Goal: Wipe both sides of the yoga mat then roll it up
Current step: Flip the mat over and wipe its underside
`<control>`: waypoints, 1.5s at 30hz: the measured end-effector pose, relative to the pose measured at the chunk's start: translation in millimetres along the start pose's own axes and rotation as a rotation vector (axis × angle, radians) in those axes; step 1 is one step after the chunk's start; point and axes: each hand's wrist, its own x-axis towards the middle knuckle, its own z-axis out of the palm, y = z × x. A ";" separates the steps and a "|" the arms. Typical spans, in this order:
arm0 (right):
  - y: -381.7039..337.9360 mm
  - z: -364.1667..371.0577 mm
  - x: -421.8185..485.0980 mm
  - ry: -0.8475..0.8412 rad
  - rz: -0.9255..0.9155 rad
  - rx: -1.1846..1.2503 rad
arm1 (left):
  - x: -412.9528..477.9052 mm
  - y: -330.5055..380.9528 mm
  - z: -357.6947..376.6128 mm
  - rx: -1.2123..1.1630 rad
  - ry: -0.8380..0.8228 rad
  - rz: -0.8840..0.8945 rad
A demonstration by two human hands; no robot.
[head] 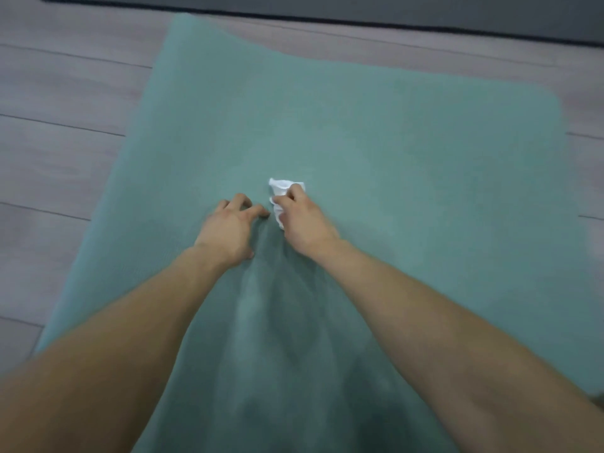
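The green foam yoga mat (392, 142) lies flat on the grey wood floor (49, 93). At its middle the right hand (304, 220) pinches a crumpled white wipe (281, 188). The left hand (228, 227), at the wipe's nine o'clock, rests bent, spread fingers (258, 210) on the mat, holding nothing. It is best to rub in long rows and press lightly.

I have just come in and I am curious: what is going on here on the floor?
A person seems to be wiping a green yoga mat that lies unrolled and flat on the wooden floor. The right hand grips a crumpled white cloth against the mat near its middle. The left hand rests beside it, bent fingertips on the mat, holding nothing. Rolling has not started yet.
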 end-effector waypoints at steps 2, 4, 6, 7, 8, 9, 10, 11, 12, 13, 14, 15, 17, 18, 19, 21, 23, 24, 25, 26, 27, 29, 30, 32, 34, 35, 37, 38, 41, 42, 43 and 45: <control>33.6 -6.2 9.6 0.003 -0.055 -0.052 | -1.8 -0.3 2.7 -0.030 0.003 -0.013; 90.2 -29.0 14.4 0.142 0.039 0.031 | -1.7 -1.8 4.1 -0.063 0.002 -0.028; 134.3 -59.4 10.8 0.247 0.264 0.093 | -1.1 -2.4 4.2 -0.084 -0.007 -0.044; 141.7 -73.1 8.3 0.195 0.353 0.036 | -1.3 -2.5 3.8 -0.085 -0.019 -0.054; 138.6 -85.3 7.2 0.178 0.430 -0.071 | -1.9 -2.7 3.3 -0.083 -0.033 -0.063; 133.8 -85.7 9.8 0.219 0.478 -0.069 | -2.6 -2.7 2.2 -0.085 -0.042 -0.071; 125.0 -84.4 13.7 0.224 0.454 -0.045 | -2.7 -1.7 0.7 -0.095 -0.046 -0.079; 111.7 -77.6 21.3 0.228 0.407 -0.016 | -2.3 -0.8 -0.6 -0.109 -0.051 -0.087; 99.0 -66.5 32.5 0.238 0.344 0.000 | -1.2 0.1 -1.6 -0.116 -0.055 -0.095; 85.1 -53.7 44.6 0.230 0.298 0.022 | -0.6 0.7 -2.2 -0.113 -0.058 -0.104; 70.8 -40.9 57.9 0.191 0.282 0.054 | 0.7 0.3 -2.1 -0.100 -0.053 -0.107; 55.8 -28.5 71.8 0.157 0.275 0.069 | 1.7 -0.6 -1.7 -0.080 -0.046 -0.104; 39.4 -6.7 89.2 0.099 0.193 0.108 | -0.4 -0.6 -1.3 -0.059 -0.046 -0.091; 38.0 -4.0 92.7 0.068 0.132 0.056 | -1.7 0.8 -4.5 -0.045 -0.048 -0.088; 47.5 -4.1 92.3 0.080 0.071 0.018 | -2.6 3.0 -8.8 -0.024 -0.050 -0.087; 83.4 -26.4 80.1 0.146 0.042 0.021 | -1.2 6.4 -18.2 0.015 -0.055 -0.078; 129.2 -64.4 53.6 0.253 0.172 0.052 | 8.2 7.5 -32.4 0.030 -0.068 -0.061; 151.8 -83.3 36.5 0.328 0.287 0.050 | 15.9 7.7 -39.2 0.047 -0.068 -0.046; 171.4 -91.5 21.8 0.385 0.393 0.044 | 25.9 7.7 -44.4 0.069 -0.052 -0.035; 182.1 -93.7 13.0 0.416 0.475 0.039 | 37.1 8.6 -47.5 0.095 -0.020 -0.039; 184.8 -88.7 13.3 0.446 0.511 -0.004 | 49.1 10.3 -49.1 0.118 0.007 -0.058; 167.7 -61.8 38.1 0.520 0.478 0.095 | 74.9 18.6 -52.3 0.195 -0.030 -0.097; 151.3 -46.9 58.6 0.552 0.445 0.176 | 87.0 23.3 -54.1 0.244 -0.090 -0.090; 103.6 -26.4 102.4 0.476 0.301 0.172 | 105.8 29.7 -58.8 0.302 -0.200 -0.059; 76.2 -12.8 132.0 0.321 0.136 0.036 | 111.9 34.8 -61.9 0.307 -0.260 -0.058; 70.8 -15.8 139.3 0.250 0.094 0.057 | 112.1 35.9 -62.3 0.304 -0.273 -0.060; 82.9 -29.3 134.8 0.234 0.063 0.077 | 112.4 35.1 -62.6 0.298 -0.275 -0.060; 95.4 -42.2 123.2 0.283 0.082 0.101 | 115.0 34.1 -63.1 0.289 -0.279 -0.056; 148.8 -83.7 68.8 0.404 0.327 0.171 | 129.1 31.4 -65.1 0.171 -0.278 -0.051; 164.8 -91.4 53.5 0.433 0.445 0.158 | 132.5 32.2 -65.2 0.131 -0.256 -0.058; 176.7 -93.2 40.5 0.479 0.521 0.145 | 134.4 33.7 -63.7 0.106 -0.226 -0.069; 180.5 -81.6 43.2 0.549 0.609 0.148 | 135.5 38.2 -58.5 0.104 -0.162 -0.095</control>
